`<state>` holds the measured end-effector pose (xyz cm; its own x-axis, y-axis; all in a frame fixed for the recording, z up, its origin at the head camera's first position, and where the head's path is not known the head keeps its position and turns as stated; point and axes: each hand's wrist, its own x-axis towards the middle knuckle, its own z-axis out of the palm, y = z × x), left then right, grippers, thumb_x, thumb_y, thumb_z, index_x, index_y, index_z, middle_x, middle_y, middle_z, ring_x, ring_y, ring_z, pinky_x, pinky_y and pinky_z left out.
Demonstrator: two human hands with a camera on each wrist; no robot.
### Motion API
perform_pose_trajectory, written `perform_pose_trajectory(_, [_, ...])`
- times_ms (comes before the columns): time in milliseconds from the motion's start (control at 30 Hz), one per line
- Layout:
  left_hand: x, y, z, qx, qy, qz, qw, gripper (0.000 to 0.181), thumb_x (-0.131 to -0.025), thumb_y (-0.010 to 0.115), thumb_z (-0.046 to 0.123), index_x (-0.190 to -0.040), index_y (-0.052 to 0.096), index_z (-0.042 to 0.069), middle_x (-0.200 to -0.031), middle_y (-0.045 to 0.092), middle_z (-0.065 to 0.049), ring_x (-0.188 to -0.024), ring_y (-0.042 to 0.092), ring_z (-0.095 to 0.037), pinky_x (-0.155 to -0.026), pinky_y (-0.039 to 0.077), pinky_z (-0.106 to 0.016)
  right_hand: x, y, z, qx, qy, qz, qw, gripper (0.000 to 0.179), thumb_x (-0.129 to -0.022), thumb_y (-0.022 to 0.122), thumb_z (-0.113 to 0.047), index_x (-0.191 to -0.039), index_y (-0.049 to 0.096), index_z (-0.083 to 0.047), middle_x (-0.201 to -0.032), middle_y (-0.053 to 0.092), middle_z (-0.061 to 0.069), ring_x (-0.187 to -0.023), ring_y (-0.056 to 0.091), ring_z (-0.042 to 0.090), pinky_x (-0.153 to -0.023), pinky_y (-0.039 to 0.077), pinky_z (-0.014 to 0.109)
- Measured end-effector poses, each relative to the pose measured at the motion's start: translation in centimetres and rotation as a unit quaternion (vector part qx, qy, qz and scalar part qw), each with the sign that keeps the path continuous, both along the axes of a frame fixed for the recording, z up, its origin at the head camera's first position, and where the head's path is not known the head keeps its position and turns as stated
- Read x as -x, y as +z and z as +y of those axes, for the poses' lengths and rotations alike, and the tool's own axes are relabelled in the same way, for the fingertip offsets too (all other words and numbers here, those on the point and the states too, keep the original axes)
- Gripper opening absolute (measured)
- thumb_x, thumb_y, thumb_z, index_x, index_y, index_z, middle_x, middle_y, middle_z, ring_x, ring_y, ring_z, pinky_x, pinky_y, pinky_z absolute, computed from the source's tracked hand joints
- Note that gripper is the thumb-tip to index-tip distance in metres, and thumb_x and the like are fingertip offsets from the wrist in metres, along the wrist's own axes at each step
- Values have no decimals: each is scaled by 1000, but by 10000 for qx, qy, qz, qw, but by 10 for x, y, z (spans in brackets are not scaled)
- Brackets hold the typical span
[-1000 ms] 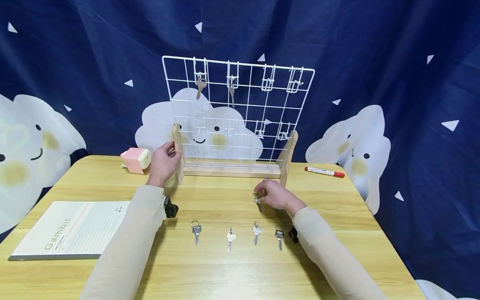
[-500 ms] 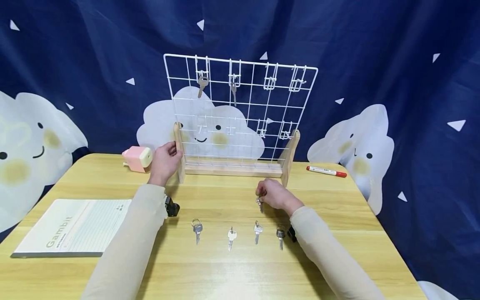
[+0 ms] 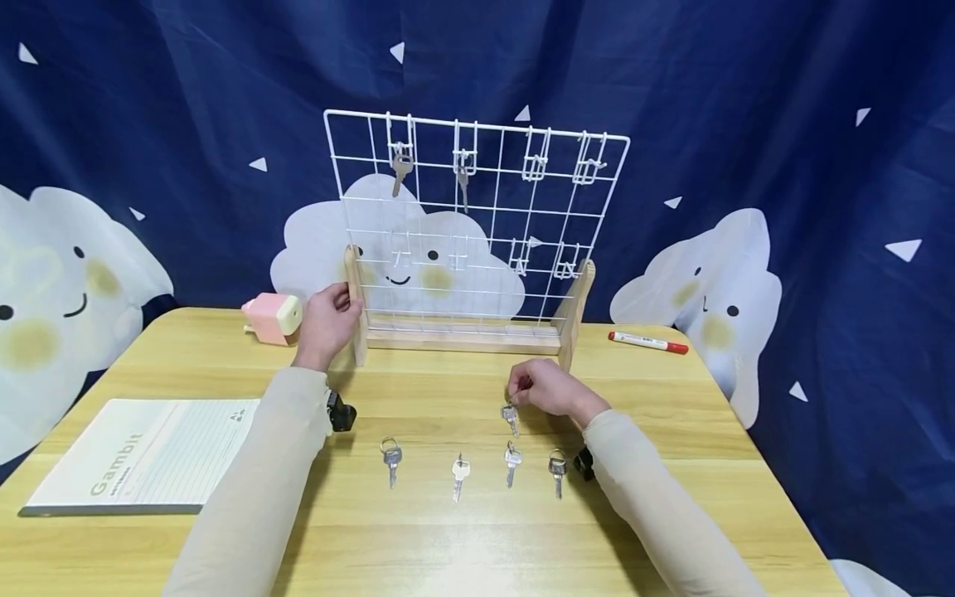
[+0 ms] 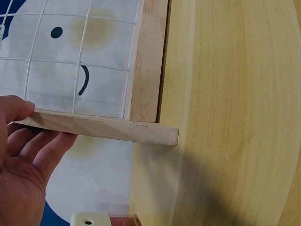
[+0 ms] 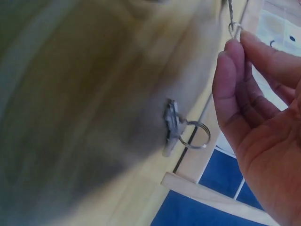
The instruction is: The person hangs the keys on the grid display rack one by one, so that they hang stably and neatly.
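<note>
A white wire grid rack stands on wooden side supports at the back of the table. My left hand grips its left wooden upright, thumb on one face and fingers on the other. With thumb and fingertips, my right hand pinches the ring of a silver key, which hangs below the fingers, in front of the rack. Two keys hang on the grid's top row of hooks: a left key and a thinner-looking key beside it.
Several ringed keys lie in a row at the front, including a dark-headed key and a pale key. A notebook lies left, a pink and cream box-like object stands behind it, and a red-capped marker lies right.
The held key now hangs lower and more in view below my right fingertips. My right hand has barely shifted; my left hand stays on the upright.
</note>
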<state>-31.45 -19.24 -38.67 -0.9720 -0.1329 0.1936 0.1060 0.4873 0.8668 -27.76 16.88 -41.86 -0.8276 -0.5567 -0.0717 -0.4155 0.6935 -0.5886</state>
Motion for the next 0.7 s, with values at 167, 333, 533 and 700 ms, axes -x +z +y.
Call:
perform_pose_trajectory(167, [0, -1, -1, -35, -42, 16, 10000, 48, -99, 53, 8, -141, 42, -12, -135, 52, -29, -125, 52, -36, -104, 45, -40, -3, 8, 4, 515, 72, -216, 9984, 9, -87, 69, 3, -83, 66, -4, -78, 64, 2, -71, 62, 14, -64, 56, 27])
perform_pose_trajectory(333, [2, -2, -1, -97, -62, 78, 9999, 47, -99, 53, 8, -140, 43, -12, -134, 52, -29, -125, 52, -36, -104, 45, -40, -4, 13, 6, 1002, 65, -180, 9948, 9, -88, 65, 7, -83, 66, 0, -77, 63, 4, -68, 63, 16, -62, 56, 28])
perform_pose_trajectory(533, [3, -3, -2, -63, -17, 122, 9999, 46, -99, 53, 8, -139, 45, -12, -133, 54, -28, -123, 53, -35, -103, 46, -39, -5, 19, 7, 1186, -163, 226, 9926, 13, -86, 64, 8, -84, 68, -3, -86, 63, 8, -72, 63, 19, -63, 56, 29])
perform_pose_trajectory(700, [2, -2, -1, -33, -13, 117, 9999, 45, -99, 53, 8, -139, 45, -11, -132, 55, -28, -123, 54, -35, -102, 47, -39, -8, 28, 6, 1195, -277, 331, 9919, 12, -86, 64, 7, -85, 69, -4, -84, 64, 6, -71, 63, 19, -61, 55, 29])
